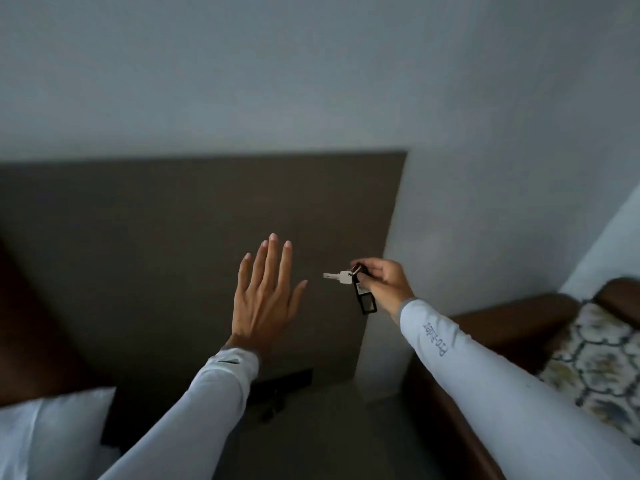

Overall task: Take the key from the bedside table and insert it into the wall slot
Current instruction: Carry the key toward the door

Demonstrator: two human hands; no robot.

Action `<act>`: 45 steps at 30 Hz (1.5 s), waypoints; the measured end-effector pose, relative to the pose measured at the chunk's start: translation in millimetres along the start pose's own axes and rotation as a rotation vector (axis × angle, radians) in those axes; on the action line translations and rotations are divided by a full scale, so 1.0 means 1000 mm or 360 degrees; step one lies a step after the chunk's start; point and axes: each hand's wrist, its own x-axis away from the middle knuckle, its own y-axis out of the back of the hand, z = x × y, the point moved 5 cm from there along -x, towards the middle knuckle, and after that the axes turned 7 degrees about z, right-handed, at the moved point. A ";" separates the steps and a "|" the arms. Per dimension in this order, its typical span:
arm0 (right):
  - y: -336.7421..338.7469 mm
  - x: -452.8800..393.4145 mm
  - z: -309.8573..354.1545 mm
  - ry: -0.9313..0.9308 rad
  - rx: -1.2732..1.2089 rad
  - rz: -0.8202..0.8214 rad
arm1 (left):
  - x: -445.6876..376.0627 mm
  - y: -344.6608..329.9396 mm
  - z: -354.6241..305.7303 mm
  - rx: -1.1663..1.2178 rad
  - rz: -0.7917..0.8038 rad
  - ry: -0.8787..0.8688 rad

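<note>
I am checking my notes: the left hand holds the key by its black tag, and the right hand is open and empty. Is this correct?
The hands are swapped. In the head view the right hand holds the key by its black tag, and the left hand is open and empty.

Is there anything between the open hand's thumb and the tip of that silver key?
No. In the head view the gap between the left hand and the key, held by the right hand, is bare; only the dark panel shows behind.

A bedroom: dark headboard [207,209], white pillow [52,431], cushioned armchair [512,317].
</note>
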 end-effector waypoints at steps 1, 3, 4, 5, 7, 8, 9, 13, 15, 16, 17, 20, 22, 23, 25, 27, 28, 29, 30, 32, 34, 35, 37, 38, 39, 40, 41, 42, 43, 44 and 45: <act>0.017 0.004 0.026 0.0063 -0.0006 -0.0043 | -0.018 0.021 -0.011 0.0001 -0.0065 -0.0040; 0.050 0.015 0.072 0.0167 0.0000 -0.0124 | -0.048 0.056 -0.034 0.0014 -0.0165 -0.0117; 0.069 0.022 0.093 0.0214 0.0009 -0.0165 | -0.061 0.073 -0.049 0.0030 -0.0215 -0.0158; 0.086 0.030 0.112 0.0252 0.0022 -0.0203 | -0.073 0.089 -0.064 0.0053 -0.0258 -0.0202; 0.123 0.049 0.143 0.0308 0.0044 -0.0286 | -0.092 0.114 -0.098 0.0094 -0.0327 -0.0284; 0.139 0.058 0.154 0.0325 0.0051 -0.0328 | -0.099 0.123 -0.113 0.0110 -0.0348 -0.0320; 0.158 0.070 0.166 0.0353 0.0067 -0.0380 | -0.107 0.135 -0.132 0.0130 -0.0380 -0.0360; 0.230 0.118 0.202 0.0458 0.0091 -0.0573 | -0.129 0.169 -0.208 0.0201 -0.0459 -0.0487; 0.270 0.147 0.215 0.0485 0.0107 -0.0681 | -0.138 0.184 -0.251 0.0248 -0.0483 -0.0559; 0.291 0.162 0.219 0.0490 0.0105 -0.0730 | -0.141 0.190 -0.274 0.0271 -0.0493 -0.0591; 0.313 0.179 0.223 0.0497 0.0094 -0.0781 | -0.144 0.196 -0.299 0.0300 -0.0504 -0.0621; 0.376 0.231 0.232 0.0493 0.0079 -0.0919 | -0.146 0.211 -0.374 0.0389 -0.0549 -0.0700; 0.420 0.271 0.238 0.0491 0.0126 -0.0998 | -0.142 0.220 -0.431 0.0441 -0.0575 -0.0772; 0.440 0.289 0.240 0.0482 0.0149 -0.1031 | -0.139 0.222 -0.455 0.0465 -0.0585 -0.0802; 0.484 0.330 0.243 0.0463 0.0213 -0.1121 | -0.132 0.228 -0.513 0.0520 -0.0615 -0.0870; 0.528 0.373 0.245 0.0450 0.0267 -0.1210 | -0.122 0.234 -0.571 0.0569 -0.0638 -0.0935; 0.547 0.390 0.245 0.0441 0.0283 -0.1251 | -0.119 0.236 -0.595 0.0593 -0.0638 -0.0964; 0.569 0.411 0.244 0.0422 0.0302 -0.1307 | -0.113 0.239 -0.623 0.0622 -0.0644 -0.1001; 0.589 0.430 0.243 0.0400 0.0332 -0.1358 | -0.108 0.242 -0.649 0.0646 -0.0649 -0.1032; 0.627 0.470 0.238 0.0346 0.0351 -0.1455 | -0.097 0.246 -0.701 0.0683 -0.0657 -0.1089; 0.657 0.502 0.232 0.0293 0.0347 -0.1529 | -0.089 0.249 -0.742 0.0720 -0.0639 -0.1145; 0.673 0.521 0.229 0.0268 0.0363 -0.1578 | -0.083 0.250 -0.767 0.0751 -0.0626 -0.1187; 0.705 0.560 0.224 0.0238 0.0377 -0.1684 | -0.072 0.253 -0.819 0.0801 -0.0615 -0.1281; 0.718 0.577 0.221 0.0221 0.0382 -0.1732 | -0.067 0.255 -0.842 0.0823 -0.0604 -0.1317; 0.732 0.597 0.218 0.0199 0.0393 -0.1791 | -0.061 0.257 -0.868 0.0849 -0.0591 -0.1363; 0.746 0.615 0.216 0.0173 0.0412 -0.1847 | -0.056 0.258 -0.892 0.0878 -0.0582 -0.1398; 0.758 0.634 0.214 0.0142 0.0442 -0.1903 | -0.050 0.259 -0.916 0.0909 -0.0587 -0.1436; 0.770 0.652 0.214 0.0120 0.0487 -0.1955 | -0.044 0.261 -0.941 0.0939 -0.0590 -0.1471; 0.781 0.668 0.214 0.0103 0.0539 -0.1997 | -0.039 0.263 -0.961 0.0964 -0.0591 -0.1495; 0.794 0.685 0.214 0.0093 0.0596 -0.2047 | -0.033 0.266 -0.985 0.1003 -0.0593 -0.1527; 0.807 0.701 0.214 0.0083 0.0652 -0.2093 | -0.028 0.267 -1.006 0.1042 -0.0589 -0.1551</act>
